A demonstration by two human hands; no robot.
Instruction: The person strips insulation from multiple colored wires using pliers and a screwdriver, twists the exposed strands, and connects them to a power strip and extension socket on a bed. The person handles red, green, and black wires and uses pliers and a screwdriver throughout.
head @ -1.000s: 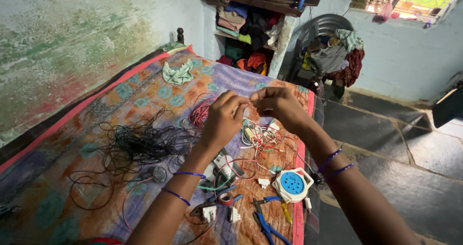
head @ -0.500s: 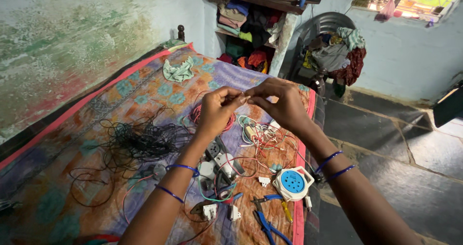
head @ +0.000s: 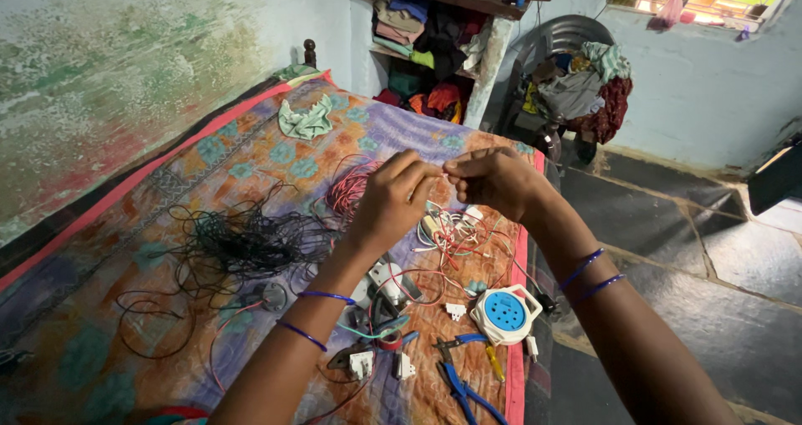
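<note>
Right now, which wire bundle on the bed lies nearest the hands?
The red wire coil, just left of the left hand; the black wire tangle lies farther left.

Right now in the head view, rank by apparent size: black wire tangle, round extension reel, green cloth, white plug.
1. black wire tangle, widest by far.
2. green cloth and round extension reel: look alike; the cloth lies farther away, so unsure.
3. white plug, smallest.

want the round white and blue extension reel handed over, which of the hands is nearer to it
Right. The right hand is above the extension reel, up the bed; the left hand is further off, up and left.
</note>
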